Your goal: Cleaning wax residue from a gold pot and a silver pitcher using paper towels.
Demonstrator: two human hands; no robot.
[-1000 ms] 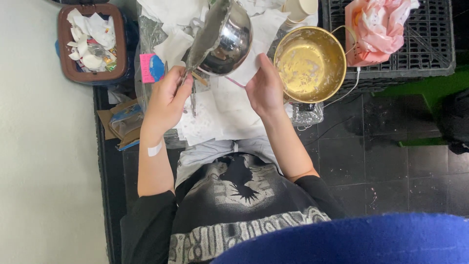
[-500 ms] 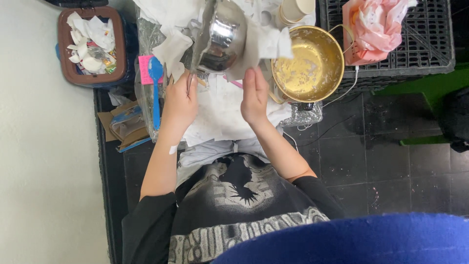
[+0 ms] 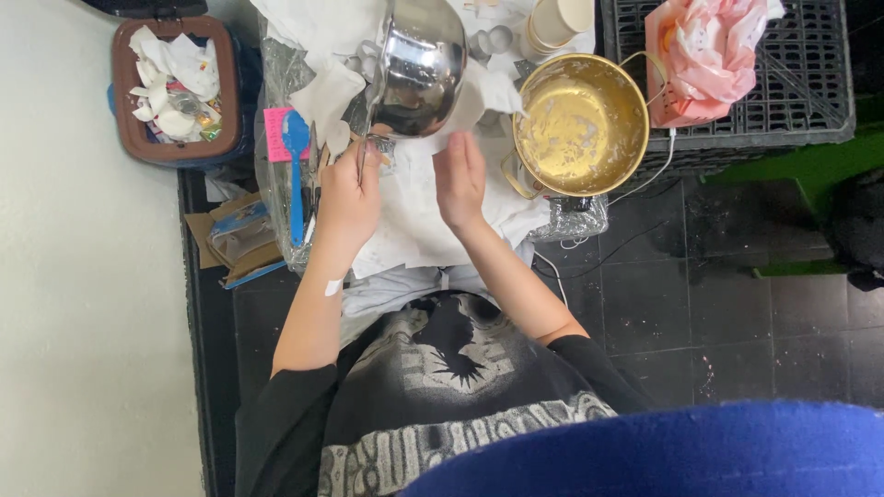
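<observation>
My left hand (image 3: 348, 198) grips the handle of a shiny steel saucepan (image 3: 419, 64), which is tilted with its outside toward me. My right hand (image 3: 460, 179) is just right of it, fingers nearly straight, pinching a white paper towel (image 3: 483, 97) against the saucepan's lower side. Both hands hover over a surface covered in white paper (image 3: 414, 225). A gold-coloured pot (image 3: 580, 124) smeared with pale residue stands right of my right hand, not touched.
A blue spoon (image 3: 295, 170) lies on a pink pad left of my left hand. Further left is a brown bin (image 3: 124, 92) of crumpled paper. Stacked paper cups (image 3: 557, 23) stand behind. A black crate (image 3: 783, 92) with a pink bag (image 3: 704, 46) is at the right.
The saucepan has turned and shifted right. My right hand moved left, away from the gold pot's rim, and now sits under the saucepan with the towel. My left hand shifted right.
</observation>
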